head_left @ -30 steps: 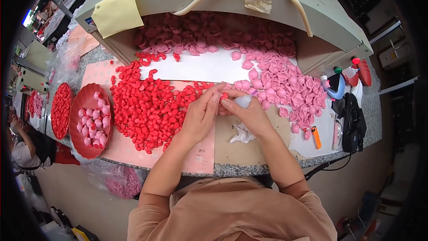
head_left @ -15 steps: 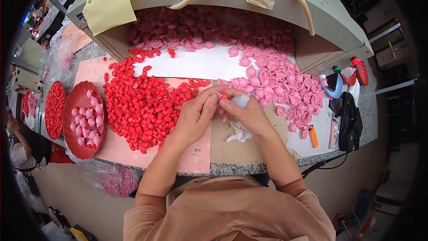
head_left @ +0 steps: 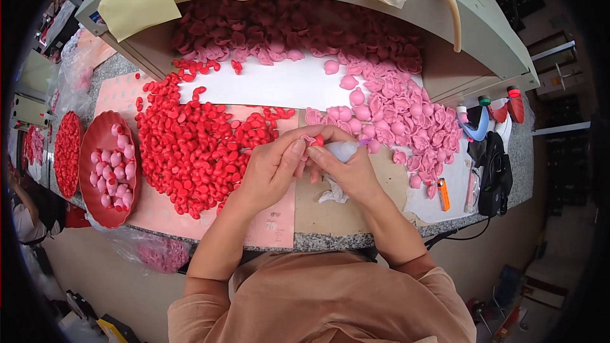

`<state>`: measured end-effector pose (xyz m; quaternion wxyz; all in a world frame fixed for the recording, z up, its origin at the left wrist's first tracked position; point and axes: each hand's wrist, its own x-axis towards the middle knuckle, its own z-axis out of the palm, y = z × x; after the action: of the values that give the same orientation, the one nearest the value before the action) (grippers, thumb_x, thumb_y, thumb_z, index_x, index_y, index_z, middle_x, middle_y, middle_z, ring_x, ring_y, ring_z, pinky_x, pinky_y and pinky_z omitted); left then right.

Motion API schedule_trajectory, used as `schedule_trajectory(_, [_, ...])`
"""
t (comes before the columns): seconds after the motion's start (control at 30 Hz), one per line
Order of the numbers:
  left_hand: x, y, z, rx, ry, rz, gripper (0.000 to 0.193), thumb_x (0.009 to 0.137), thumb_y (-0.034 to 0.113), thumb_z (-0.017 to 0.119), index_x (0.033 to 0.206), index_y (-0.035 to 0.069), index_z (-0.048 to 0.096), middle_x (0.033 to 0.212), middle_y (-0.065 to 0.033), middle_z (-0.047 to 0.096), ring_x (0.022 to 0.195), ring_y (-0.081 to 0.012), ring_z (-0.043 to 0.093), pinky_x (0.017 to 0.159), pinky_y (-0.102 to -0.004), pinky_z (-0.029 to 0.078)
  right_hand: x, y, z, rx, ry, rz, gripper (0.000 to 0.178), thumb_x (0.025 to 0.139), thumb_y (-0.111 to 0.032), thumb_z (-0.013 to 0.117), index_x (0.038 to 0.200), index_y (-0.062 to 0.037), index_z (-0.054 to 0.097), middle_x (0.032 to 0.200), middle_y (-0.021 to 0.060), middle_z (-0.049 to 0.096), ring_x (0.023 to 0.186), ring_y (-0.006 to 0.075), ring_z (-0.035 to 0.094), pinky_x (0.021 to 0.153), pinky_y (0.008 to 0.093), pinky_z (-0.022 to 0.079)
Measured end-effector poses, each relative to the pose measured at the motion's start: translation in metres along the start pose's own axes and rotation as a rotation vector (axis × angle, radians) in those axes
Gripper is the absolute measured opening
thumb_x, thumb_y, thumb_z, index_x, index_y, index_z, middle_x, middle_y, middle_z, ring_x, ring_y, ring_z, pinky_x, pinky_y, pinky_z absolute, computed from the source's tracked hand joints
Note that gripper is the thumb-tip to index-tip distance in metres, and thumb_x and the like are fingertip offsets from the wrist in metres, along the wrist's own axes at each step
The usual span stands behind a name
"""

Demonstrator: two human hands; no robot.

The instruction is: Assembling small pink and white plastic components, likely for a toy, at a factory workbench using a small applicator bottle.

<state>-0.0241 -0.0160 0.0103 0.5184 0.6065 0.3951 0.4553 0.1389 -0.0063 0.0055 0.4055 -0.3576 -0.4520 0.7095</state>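
Granite (head_left: 337, 241) carries a red dish (head_left: 101, 132) of pink pieces (head_left: 119, 172), left grip (head_left: 268, 166) holding a shell (head_left: 307, 142), right grip (head_left: 356, 174) a bottle (head_left: 343, 150).

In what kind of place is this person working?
Probably a small-parts workshop: heaps of red pieces and pink pieces lie on the bench, beside a tray of pink-and-red ones.
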Motion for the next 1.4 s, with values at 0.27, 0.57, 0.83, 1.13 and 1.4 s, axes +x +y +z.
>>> schedule_trajectory(0.27, [-0.002, -0.004, -0.007, 0.174, 0.201, 0.047, 0.028, 0.093, 0.021, 0.050, 0.114, 0.004, 0.057, 0.082, -0.0108, 0.065, 0.068, -0.0183, 0.062, 0.060, -0.0314, 0.049, 0.006, 0.000, 0.009, -0.164, 0.113, -0.064, 0.022, 0.088, -0.012, 0.059, 0.108, -0.0028, 0.055, 0.086, 0.0028, 0.057, 0.066, 0.0076, 0.058, 0.050, 0.0193, 0.048])
schedule_trajectory(0.57, [-0.004, -0.008, -0.005, 0.631, 0.188, 0.280, 0.024, 0.090, 0.026, 0.053, 0.078, 0.006, 0.055, 0.068, -0.0102, 0.057, 0.061, -0.0289, 0.059, 0.052, -0.0390, 0.046, -0.007, 0.002, 0.006, -0.173, 0.131, -0.040, 0.017, 0.088, -0.009, 0.058, 0.103, -0.0025, 0.054, 0.075, 0.0051, 0.059, 0.052, 0.0073, 0.051, 0.044, 0.0190, 0.040])
schedule_trajectory(0.83, [-0.004, -0.011, -0.011, 0.598, 0.226, 0.396, 0.025, 0.091, 0.021, 0.050, 0.073, 0.004, 0.054, 0.061, -0.0120, 0.053, 0.056, -0.0304, 0.057, 0.050, -0.0406, 0.044, -0.002, 0.006, 0.012, -0.143, 0.128, -0.042, 0.010, 0.088, -0.008, 0.056, 0.096, -0.0027, 0.052, 0.071, 0.0046, 0.056, 0.048, 0.0060, 0.047, 0.039, 0.0170, 0.036])
schedule_trajectory(1.13, [-0.005, -0.017, -0.009, 0.382, 0.172, 0.332, 0.032, 0.093, 0.025, 0.048, 0.073, 0.000, 0.052, 0.059, -0.0149, 0.051, 0.056, -0.0343, 0.055, 0.052, -0.0431, 0.043, 0.002, 0.021, 0.009, -0.072, 0.173, -0.099, 0.017, 0.089, -0.020, 0.058, 0.095, -0.0066, 0.050, 0.066, 0.0022, 0.052, 0.042, 0.0035, 0.039, 0.033, 0.0158, 0.028])
schedule_trajectory(1.4, [-0.003, -0.020, -0.011, 0.520, 0.213, 0.429, 0.030, 0.092, 0.025, 0.051, 0.073, 0.002, 0.054, 0.057, -0.0125, 0.052, 0.053, -0.0314, 0.056, 0.048, -0.0411, 0.044, -0.001, 0.003, 0.004, -0.116, 0.098, 0.047, 0.017, 0.088, -0.020, 0.059, 0.095, -0.0076, 0.050, 0.066, 0.0022, 0.052, 0.042, 0.0030, 0.038, 0.033, 0.0149, 0.026])
